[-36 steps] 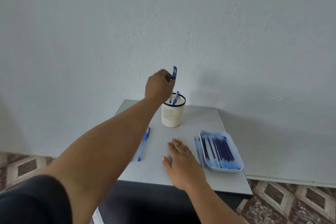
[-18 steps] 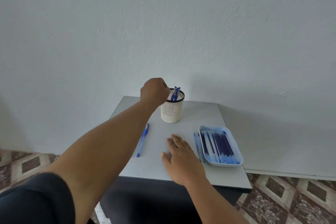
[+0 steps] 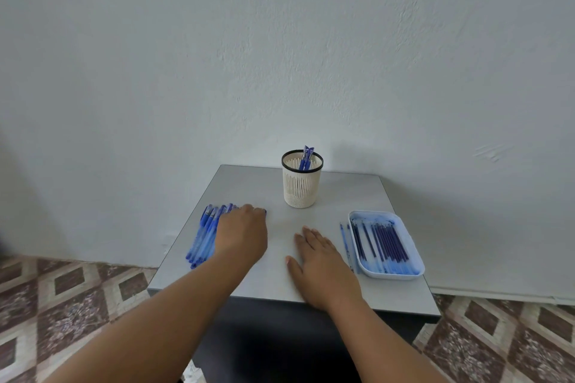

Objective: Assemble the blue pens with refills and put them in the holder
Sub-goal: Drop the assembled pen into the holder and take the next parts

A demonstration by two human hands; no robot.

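— While the left hand (image 3: 242, 235) lies on the blue pens (image 3: 205, 235), is it gripping one?

— Cannot tell; its fingers cover them. Right hand (image 3: 320, 261) rests flat, released, refill tray (image 3: 413, 270) just right, mesh holder (image 3: 301, 179) beyond.

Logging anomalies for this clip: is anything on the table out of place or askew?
Two refills lie loose on the table, just left of the tray that holds the other refills. Otherwise nothing stands out: the holder stands upright with pens in it, and the left hand rests on a row of pens.
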